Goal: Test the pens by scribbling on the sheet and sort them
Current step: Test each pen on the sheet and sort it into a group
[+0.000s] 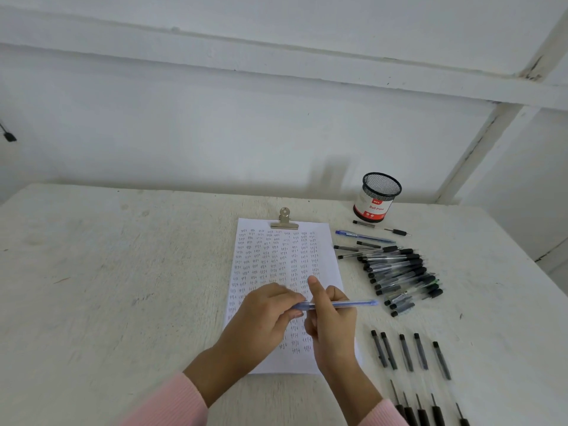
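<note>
- On the left, the pale table [107,287] is seen, rough and scuffed on its surface.
- The left hand [264,315], out of a pink sleeve, is brought in over the lower part of the sheet; the left end of the blue pen [347,304] is pinched in its fingertips.
- The sheet [325,262] is laid flat mid-table and held at its top edge by a metal clip [284,221]. It is covered in rows of small tally-like scribbles, and no word can be read in them.
- The blue pen is held level and crosswise above the sheet, with its right end pointed towards the pile.
- The right hand [333,321] is curled round the pen's middle, with one digit raised straight up.
- Far right at the back, a black mesh cup [379,195] is stood upright. "Ball Pens" is read in white on its red label [373,207]; the smaller print is too blurred, and its inside cannot be made out.
- Just before the cup, a pen with a blue clip [364,236] is laid among loose parts.
- Beside the sheet, a pile of black-capped pens [399,272] is heaped side by side.
- Nearer, five dark barrels [405,353] are lined up apart.
- At the bottom edge, a row of thin-tipped pieces [421,413] is partly cut off.
</note>
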